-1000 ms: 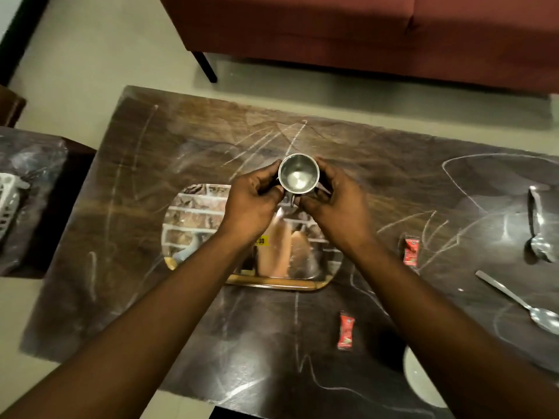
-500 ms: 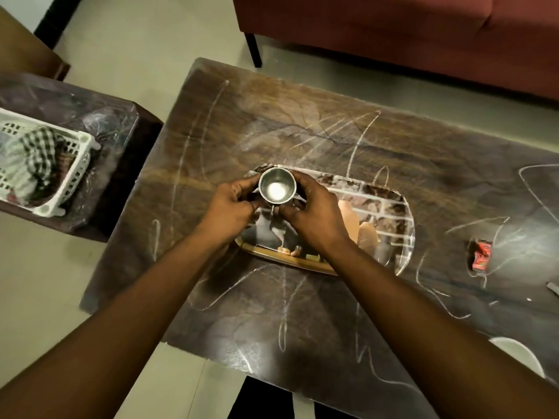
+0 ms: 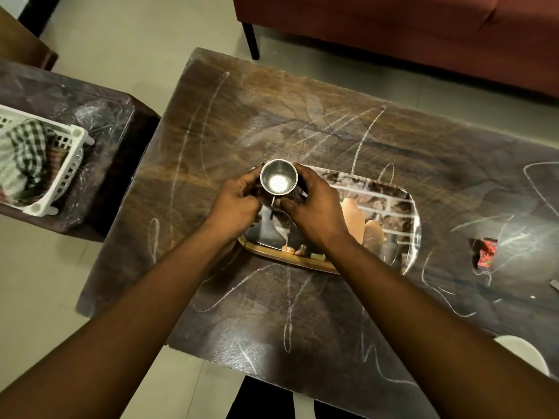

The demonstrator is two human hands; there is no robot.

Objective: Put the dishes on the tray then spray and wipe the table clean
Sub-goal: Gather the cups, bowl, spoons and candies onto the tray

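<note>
So the printed tray [image 3: 390,204] sits mid-surface [image 3: 272,122], and the little steel cup [image 3: 279,181] is right at its left end; it's hard to tell if it's actually resting on the tray or just above it. Inside the cup it's just shiny metal. Off to the left, a white basket [image 3: 68,164] on a side table has a checked cloth [image 3: 24,149] stuffed in it. Both hands are curled around the cup: the left hand [image 3: 234,204] grips its left side, and the right hand [image 3: 314,210] wraps the right side, fingers by the handle. A red wrapper [image 3: 486,252] lies further right.
</note>
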